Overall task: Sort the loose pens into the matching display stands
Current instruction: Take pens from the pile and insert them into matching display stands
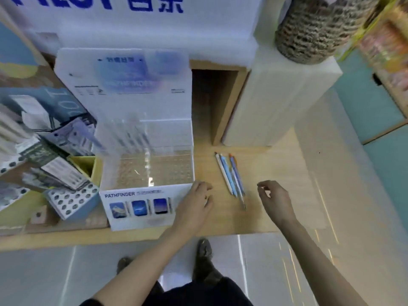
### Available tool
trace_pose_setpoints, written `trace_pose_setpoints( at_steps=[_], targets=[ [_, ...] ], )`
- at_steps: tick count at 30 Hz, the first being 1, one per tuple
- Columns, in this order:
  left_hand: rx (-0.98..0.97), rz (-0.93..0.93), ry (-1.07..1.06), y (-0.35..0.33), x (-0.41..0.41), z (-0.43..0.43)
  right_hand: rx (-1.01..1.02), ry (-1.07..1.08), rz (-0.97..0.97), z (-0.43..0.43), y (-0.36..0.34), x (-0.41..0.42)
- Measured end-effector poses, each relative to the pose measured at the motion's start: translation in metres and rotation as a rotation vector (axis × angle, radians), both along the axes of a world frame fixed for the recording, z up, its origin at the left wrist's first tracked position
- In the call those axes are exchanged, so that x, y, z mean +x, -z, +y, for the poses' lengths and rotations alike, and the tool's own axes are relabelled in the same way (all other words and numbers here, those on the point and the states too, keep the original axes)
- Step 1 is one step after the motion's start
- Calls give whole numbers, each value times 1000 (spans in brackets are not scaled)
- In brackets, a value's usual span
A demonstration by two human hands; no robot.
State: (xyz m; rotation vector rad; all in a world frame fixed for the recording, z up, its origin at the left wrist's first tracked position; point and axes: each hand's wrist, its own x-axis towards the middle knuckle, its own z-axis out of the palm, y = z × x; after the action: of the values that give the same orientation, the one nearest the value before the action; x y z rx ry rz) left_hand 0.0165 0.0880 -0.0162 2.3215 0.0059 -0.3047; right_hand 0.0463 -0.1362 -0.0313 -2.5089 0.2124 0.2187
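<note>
Your left hand [196, 202] is resting at the front right corner of the white cardboard display stand [141, 221], fingers bent. I cannot tell whether they are gripping the card or only touching it. Your right hand [273, 199] is hovering over the pale wooden counter [276, 164], fingers loosely curled and holding nothing. Between your hands, slightly farther off, the loose blue and white plastic pens [230, 175] are lying side by side, touching. They are likely going to feel light, stiff and smooth, so they may roll; pinching one at mid-barrel is looking safest. The stand's front is reading "PATHFINDER". Behind it, the big white sign [132, 25] is showing blue letters, probably "PILOT", cut off at the top.
</note>
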Motion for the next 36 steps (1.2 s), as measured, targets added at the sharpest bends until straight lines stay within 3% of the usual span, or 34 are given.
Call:
trace_pose_setpoints(
  at_steps=[3, 9, 14, 18, 23, 25, 30, 32, 34, 36],
  targets=[
    [25, 78, -96, 13, 28, -40, -46, -26, 81, -17, 24, 23],
    [332, 204, -277, 49, 66, -87, -248, -105, 41, -37, 70, 18],
    [395, 275, -410, 63, 90, -115, -326, -121, 56, -40, 85, 8],
    [468, 218, -392, 65, 92, -126, -342, -100, 25, -41, 92, 8],
    [509, 165, -175, 65, 81, -117, -352, -101, 1, -43, 96, 9],
    [389, 159, -182, 67, 81, -109, -353, -110, 7, -43, 97, 7],
    [-413, 379, -270, 44, 81, -75, -176, 21, -37, -30, 82, 16],
    [-570, 408, -317, 24, 75, -63, 118, 154, -45, -14, 60, 27],
    [-655, 399, -362, 7, 67, -52, 544, 276, 84, 7, 24, 39],
    [-711, 393, -364, -9, 59, -39, 828, 256, 199, 29, -13, 48]
  ],
)
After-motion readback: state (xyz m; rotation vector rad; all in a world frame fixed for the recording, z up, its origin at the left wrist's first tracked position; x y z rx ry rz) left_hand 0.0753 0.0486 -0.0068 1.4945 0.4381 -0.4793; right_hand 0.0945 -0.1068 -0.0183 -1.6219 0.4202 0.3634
